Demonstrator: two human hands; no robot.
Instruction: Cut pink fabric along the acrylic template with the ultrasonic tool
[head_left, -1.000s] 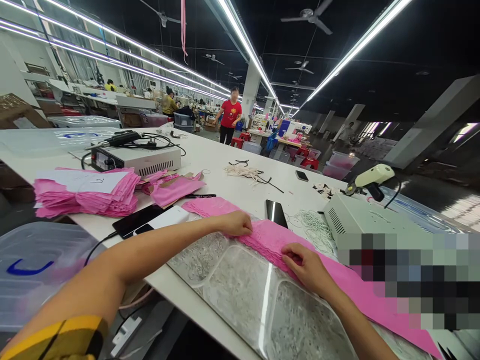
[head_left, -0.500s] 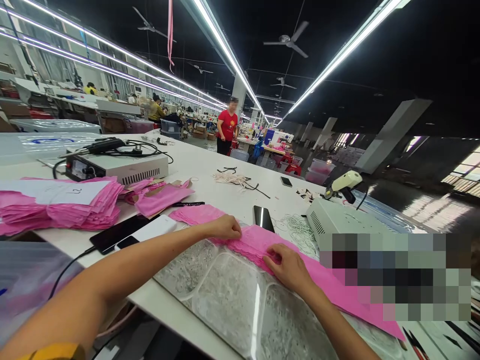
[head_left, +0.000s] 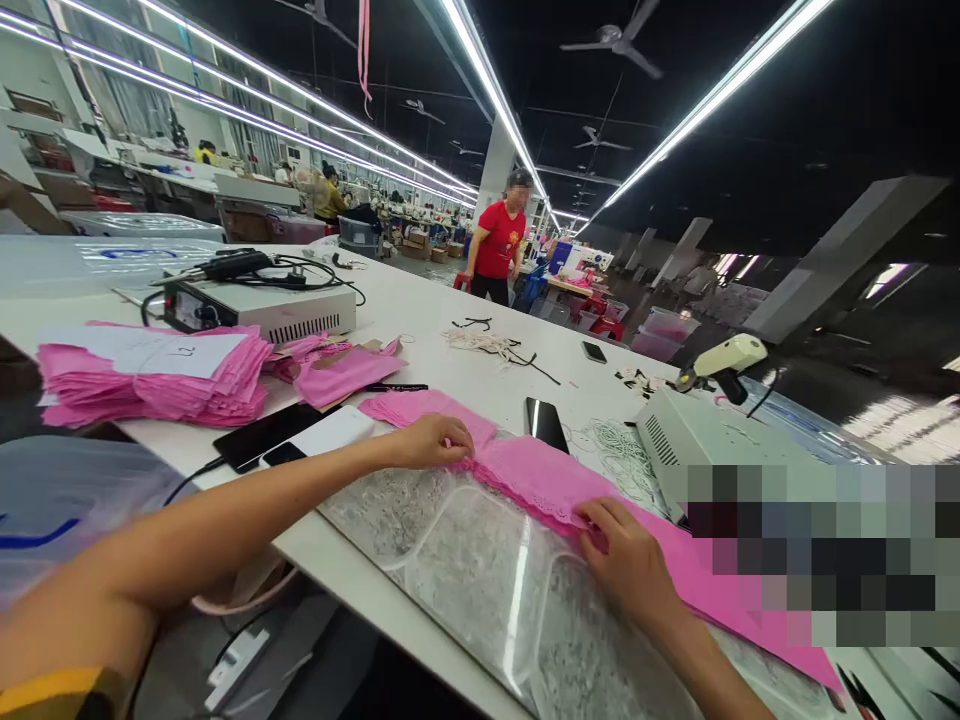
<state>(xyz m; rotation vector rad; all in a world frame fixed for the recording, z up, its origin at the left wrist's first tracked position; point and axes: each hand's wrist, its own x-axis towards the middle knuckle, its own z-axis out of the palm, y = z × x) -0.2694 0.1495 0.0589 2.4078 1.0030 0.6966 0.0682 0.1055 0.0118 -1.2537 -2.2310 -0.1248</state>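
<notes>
pinching the pink fabric strip (head_left: 540, 475) edge: left hand (head_left: 431, 441), right hand (head_left: 626, 555).

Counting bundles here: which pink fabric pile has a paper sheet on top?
The thick stack at far left, topped by white paper; the loose pieces and the lace-edged strip carry none.

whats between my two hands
In the head view, a stretch of pink fabric with a scalloped edge runs from the left hand to the right hand, lying partly over the clear tray.
</notes>
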